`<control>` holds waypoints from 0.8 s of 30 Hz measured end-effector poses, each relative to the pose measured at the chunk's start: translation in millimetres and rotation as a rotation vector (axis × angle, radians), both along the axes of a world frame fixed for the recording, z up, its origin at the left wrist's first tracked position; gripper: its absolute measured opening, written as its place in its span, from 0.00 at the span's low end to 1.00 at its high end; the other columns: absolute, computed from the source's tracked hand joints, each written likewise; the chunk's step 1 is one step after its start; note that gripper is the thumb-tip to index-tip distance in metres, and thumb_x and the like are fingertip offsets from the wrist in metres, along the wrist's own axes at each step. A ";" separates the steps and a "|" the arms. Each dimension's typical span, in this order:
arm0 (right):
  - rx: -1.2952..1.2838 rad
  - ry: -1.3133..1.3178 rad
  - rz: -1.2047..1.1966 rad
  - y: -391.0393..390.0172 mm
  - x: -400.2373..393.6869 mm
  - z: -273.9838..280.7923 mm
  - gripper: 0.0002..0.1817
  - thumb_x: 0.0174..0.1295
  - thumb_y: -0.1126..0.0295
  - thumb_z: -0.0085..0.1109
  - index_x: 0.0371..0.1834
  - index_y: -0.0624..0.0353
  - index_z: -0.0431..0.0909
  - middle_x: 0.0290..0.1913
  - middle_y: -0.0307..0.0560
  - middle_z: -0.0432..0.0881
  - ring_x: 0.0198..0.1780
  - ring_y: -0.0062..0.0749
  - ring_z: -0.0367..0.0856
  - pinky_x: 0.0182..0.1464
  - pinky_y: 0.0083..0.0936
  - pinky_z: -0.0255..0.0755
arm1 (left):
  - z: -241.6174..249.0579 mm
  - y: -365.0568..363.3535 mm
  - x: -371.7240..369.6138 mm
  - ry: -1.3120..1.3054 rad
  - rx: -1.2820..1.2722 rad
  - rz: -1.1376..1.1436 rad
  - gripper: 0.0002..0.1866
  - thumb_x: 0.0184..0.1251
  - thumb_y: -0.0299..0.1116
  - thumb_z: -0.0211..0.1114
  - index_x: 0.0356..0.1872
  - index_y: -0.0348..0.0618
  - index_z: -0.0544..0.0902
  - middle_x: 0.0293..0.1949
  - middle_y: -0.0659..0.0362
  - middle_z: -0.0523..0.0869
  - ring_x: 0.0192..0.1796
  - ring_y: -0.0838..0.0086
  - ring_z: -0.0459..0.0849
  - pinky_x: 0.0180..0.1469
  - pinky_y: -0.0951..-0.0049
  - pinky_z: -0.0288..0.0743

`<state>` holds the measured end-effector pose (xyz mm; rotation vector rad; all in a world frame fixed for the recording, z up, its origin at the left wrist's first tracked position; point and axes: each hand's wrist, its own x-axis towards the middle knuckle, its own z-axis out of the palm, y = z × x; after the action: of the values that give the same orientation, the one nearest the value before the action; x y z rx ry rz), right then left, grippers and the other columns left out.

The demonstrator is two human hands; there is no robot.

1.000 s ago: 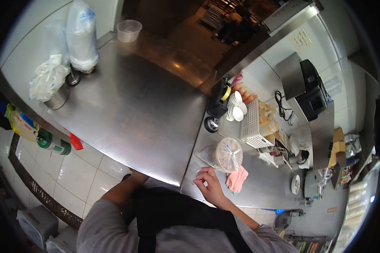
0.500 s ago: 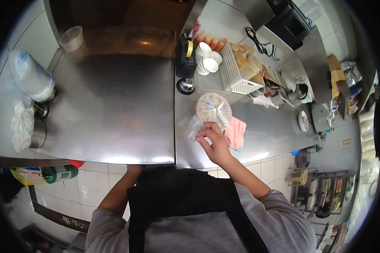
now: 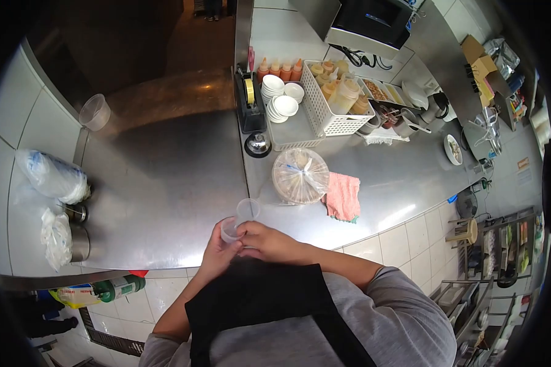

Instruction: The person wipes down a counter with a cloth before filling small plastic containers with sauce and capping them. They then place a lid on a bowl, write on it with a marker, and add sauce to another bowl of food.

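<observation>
My left hand [image 3: 215,252] is wrapped round a small clear plastic cup [image 3: 230,230] at the counter's front edge, close to my apron. Fingers of my right hand [image 3: 260,242] press against the same cup from the right. A clear round lid [image 3: 248,210] stands out just above the cup; which fingers touch it I cannot tell. Beyond my hands sits a round container wrapped in clear plastic [image 3: 300,176], with a pink cloth [image 3: 343,197] beside it on the right.
Behind are a bell [image 3: 258,145], a tape dispenser [image 3: 249,101], white bowls [image 3: 281,107] and a white basket [image 3: 347,124] of bottles. Plastic bags [image 3: 54,176] and a metal pot [image 3: 79,243] stand left. A clear tub [image 3: 95,112] sits at the back left.
My left hand has come up from below the counter edge. My right hand has moved left and down, away from the wrapped container, and both hands now meet at the cup. The view has shifted.
</observation>
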<state>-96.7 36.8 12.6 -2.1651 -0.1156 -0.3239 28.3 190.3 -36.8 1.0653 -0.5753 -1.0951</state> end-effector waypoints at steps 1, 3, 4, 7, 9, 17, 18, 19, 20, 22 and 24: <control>-0.002 0.030 -0.020 -6.1 2.8 4.5 0.10 0.58 0.73 0.68 0.41 0.59 0.81 0.50 0.48 0.73 0.52 0.43 0.77 0.55 0.30 0.73 | -2.3 1.0 6.0 -0.003 -0.002 -0.002 0.34 0.71 0.27 0.62 0.74 0.44 0.56 0.48 0.58 0.82 0.55 0.74 0.79 0.59 0.71 0.72; -0.028 -0.007 -0.075 -22.5 7.4 -3.0 0.11 0.58 0.72 0.67 0.42 0.61 0.80 0.50 0.49 0.73 0.53 0.45 0.76 0.56 0.32 0.72 | -12.5 8.7 21.5 -0.188 0.158 0.081 0.33 0.71 0.26 0.61 0.73 0.44 0.57 0.49 0.57 0.80 0.53 0.74 0.79 0.60 0.72 0.70; -0.109 0.071 -0.152 -29.1 9.1 -12.0 0.11 0.59 0.71 0.66 0.43 0.62 0.80 0.51 0.50 0.74 0.54 0.45 0.76 0.57 0.33 0.72 | -17.8 9.9 26.9 -0.330 0.204 0.178 0.34 0.68 0.24 0.63 0.73 0.45 0.58 0.48 0.57 0.79 0.53 0.74 0.78 0.59 0.72 0.70; -0.278 0.209 -0.188 -35.2 11.5 -45.0 0.12 0.58 0.70 0.64 0.43 0.64 0.80 0.53 0.53 0.74 0.57 0.50 0.74 0.58 0.36 0.72 | -35.6 8.0 39.2 -0.573 0.195 0.422 0.37 0.61 0.24 0.67 0.72 0.45 0.62 0.49 0.57 0.78 0.52 0.73 0.76 0.58 0.71 0.69; -0.379 0.251 -0.056 -29.3 15.1 -52.6 0.15 0.58 0.70 0.65 0.46 0.65 0.79 0.59 0.55 0.73 0.60 0.52 0.73 0.61 0.36 0.72 | -60.2 -0.9 48.5 -0.735 0.164 0.521 0.33 0.56 0.26 0.70 0.64 0.45 0.70 0.51 0.56 0.76 0.51 0.69 0.75 0.57 0.68 0.69; -0.245 0.103 -0.130 -117.8 69.8 34.9 0.15 0.65 0.70 0.59 0.55 0.57 0.78 0.62 0.51 0.76 0.56 0.43 0.80 0.57 0.32 0.76 | -76.4 -21.3 58.8 -0.950 0.286 0.541 0.37 0.32 0.34 0.87 0.44 0.43 0.72 0.49 0.52 0.72 0.55 0.58 0.74 0.58 0.60 0.71; -0.152 0.146 -0.254 -145.1 86.2 53.2 0.14 0.65 0.72 0.59 0.53 0.57 0.79 0.56 0.49 0.81 0.51 0.40 0.83 0.52 0.30 0.77 | -79.6 -21.0 59.4 -0.967 0.293 0.511 0.39 0.30 0.36 0.89 0.46 0.43 0.71 0.49 0.51 0.73 0.58 0.57 0.72 0.59 0.58 0.71; -0.251 0.035 -0.320 -183.5 104.6 53.7 0.10 0.63 0.75 0.58 0.47 0.58 0.82 0.44 0.45 0.86 0.41 0.33 0.85 0.45 0.26 0.78 | -73.2 -22.6 59.0 -0.961 0.301 0.519 0.39 0.30 0.36 0.89 0.46 0.43 0.71 0.49 0.51 0.73 0.58 0.57 0.72 0.59 0.58 0.71; -0.206 0.046 -0.488 -212.8 123.6 52.9 0.08 0.62 0.76 0.57 0.42 0.58 0.84 0.38 0.42 0.87 0.37 0.29 0.85 0.40 0.27 0.77 | -58.9 -25.6 57.0 -0.988 0.311 0.506 0.41 0.30 0.37 0.89 0.47 0.43 0.70 0.51 0.50 0.72 0.58 0.57 0.72 0.59 0.57 0.71; -0.246 0.134 -0.632 -288.1 159.4 40.1 0.08 0.61 0.74 0.60 0.43 0.59 0.84 0.37 0.46 0.87 0.36 0.27 0.84 0.40 0.26 0.77 | -53.5 -28.5 56.1 -1.009 0.330 0.507 0.43 0.29 0.37 0.89 0.48 0.43 0.69 0.52 0.49 0.71 0.59 0.56 0.71 0.60 0.57 0.70; -0.147 0.201 -0.789 -342.2 200.4 24.1 0.11 0.60 0.71 0.63 0.44 0.62 0.84 0.37 0.49 0.87 0.38 0.30 0.85 0.43 0.28 0.78 | -56.8 -28.3 56.9 -1.034 0.337 0.510 0.47 0.27 0.38 0.89 0.53 0.43 0.68 0.57 0.48 0.69 0.60 0.54 0.71 0.62 0.56 0.70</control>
<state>103.7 -305.5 36.7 -2.2921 0.8697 -0.5451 85.1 162.0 -93.6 1.9504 -0.8613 -0.1177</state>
